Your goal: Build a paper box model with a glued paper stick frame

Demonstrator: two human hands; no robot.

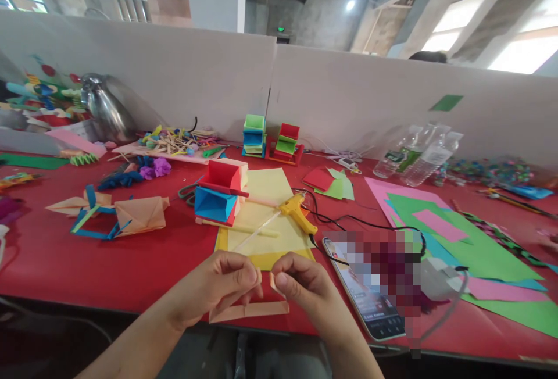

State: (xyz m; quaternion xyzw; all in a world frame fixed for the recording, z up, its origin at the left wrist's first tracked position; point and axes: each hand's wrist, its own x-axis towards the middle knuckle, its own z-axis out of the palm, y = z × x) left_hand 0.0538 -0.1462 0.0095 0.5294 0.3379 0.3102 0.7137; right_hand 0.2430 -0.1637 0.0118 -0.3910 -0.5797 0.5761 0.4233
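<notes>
My left hand point(222, 283) and my right hand point(305, 286) are both closed in a pinch on a folded strip of peach paper point(250, 309) at the near edge of the red table point(131, 263). The strip bends into an angled shape below my fingers. Just beyond my hands lies a yellow sheet point(265, 216) with a yellow glue gun point(296, 210) resting on it. A red and blue folded paper box point(220, 193) stands at the sheet's left edge.
A phone point(370, 303) lies right of my right hand, with a black cable point(370, 228) looping past it. Green, pink and blue sheets point(457, 245) cover the right side. Peach and blue paper shapes point(117, 216), plastic bottles point(418, 155) and stacked paper boxes point(255, 135) stand farther back.
</notes>
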